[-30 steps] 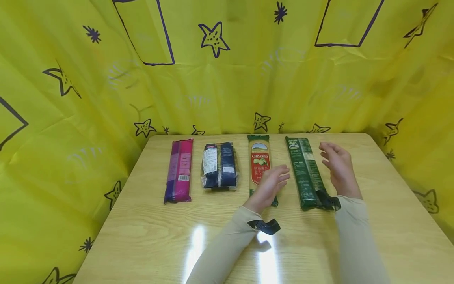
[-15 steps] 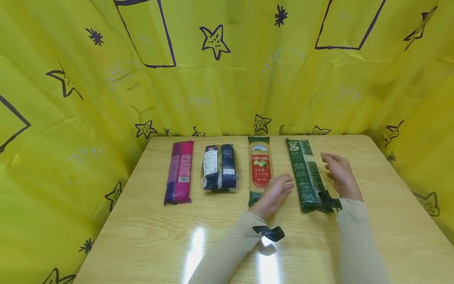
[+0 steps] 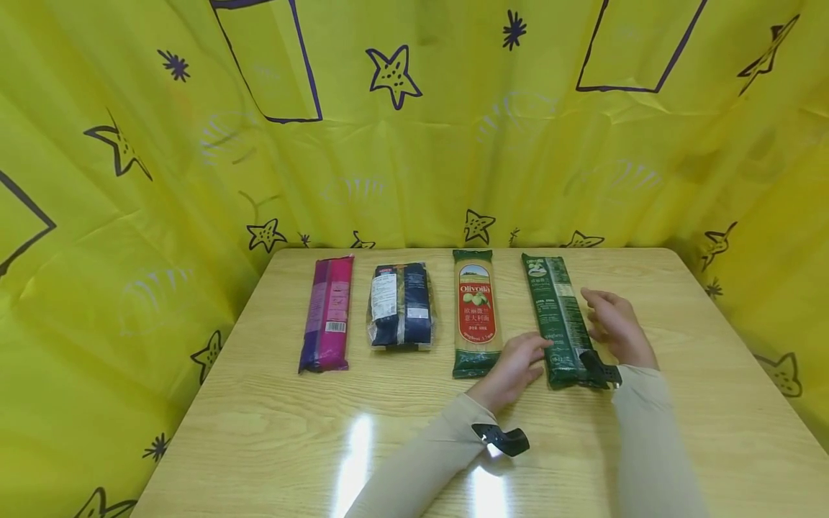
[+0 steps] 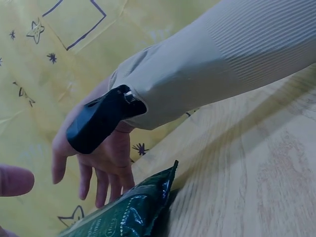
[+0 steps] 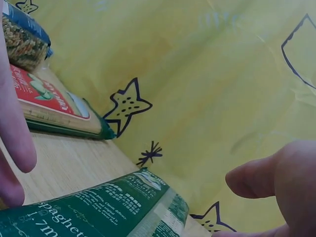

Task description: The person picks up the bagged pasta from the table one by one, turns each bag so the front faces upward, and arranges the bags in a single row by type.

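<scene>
A green spaghetti packet (image 3: 555, 309) lies on the table between my two hands. My left hand (image 3: 514, 367) is at its left side near the front end, fingertips at or very near its edge; contact is hard to tell. On the other side, my right hand (image 3: 619, 327) hovers close to the right edge, its fingers loosely bent around no object. In the left wrist view the right hand (image 4: 108, 158) appears beyond the packet's end (image 4: 131, 212). The right wrist view shows the packet's printed face (image 5: 108, 207) between left fingers (image 5: 15, 118) and the right thumb (image 5: 252, 177).
Left of my left hand lies an Olivoilà spaghetti packet (image 3: 476, 309) with a red label. Farther left are a dark blue pasta bag (image 3: 401, 303) and a pink and purple packet (image 3: 327, 314). A yellow patterned curtain (image 3: 414, 165) hangs behind the wooden table (image 3: 272, 424).
My left hand has moved right and nearer, off the red-labelled packet to the green packet's edge. My right hand has come down slightly closer to the green packet. The packets have not moved.
</scene>
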Action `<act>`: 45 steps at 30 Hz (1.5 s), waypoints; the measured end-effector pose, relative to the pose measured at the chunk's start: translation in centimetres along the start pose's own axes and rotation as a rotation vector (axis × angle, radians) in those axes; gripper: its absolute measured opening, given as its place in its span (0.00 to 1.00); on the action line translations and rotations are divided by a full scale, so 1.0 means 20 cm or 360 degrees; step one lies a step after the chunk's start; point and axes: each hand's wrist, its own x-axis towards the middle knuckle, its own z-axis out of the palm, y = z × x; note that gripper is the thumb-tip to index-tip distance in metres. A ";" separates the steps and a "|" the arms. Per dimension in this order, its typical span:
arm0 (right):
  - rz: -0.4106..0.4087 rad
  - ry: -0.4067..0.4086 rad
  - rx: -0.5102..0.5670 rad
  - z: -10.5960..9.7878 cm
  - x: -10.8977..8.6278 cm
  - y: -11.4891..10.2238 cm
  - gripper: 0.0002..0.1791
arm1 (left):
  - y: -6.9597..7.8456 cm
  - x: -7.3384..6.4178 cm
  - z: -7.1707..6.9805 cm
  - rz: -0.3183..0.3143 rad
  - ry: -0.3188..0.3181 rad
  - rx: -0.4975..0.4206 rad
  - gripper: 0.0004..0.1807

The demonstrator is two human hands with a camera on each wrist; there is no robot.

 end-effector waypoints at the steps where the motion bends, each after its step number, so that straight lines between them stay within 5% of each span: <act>1: 0.0008 -0.0021 0.0013 0.00 0.00 0.00 0.48 | 0.00 0.00 0.00 -0.0004 -0.0001 -0.0007 0.24; 19: 0.0016 -0.0192 0.0047 0.01 0.01 0.00 0.52 | 0.00 0.00 0.03 -0.0005 0.0016 -0.0062 0.37; 26: -0.0025 -0.0226 0.0033 0.05 0.03 0.01 0.48 | 0.01 -0.01 0.03 0.0002 0.0047 -0.0031 0.31; 45: -0.0027 -0.0375 0.0576 0.08 0.04 0.00 0.29 | 0.04 -0.04 0.05 0.0092 0.0095 0.0093 0.37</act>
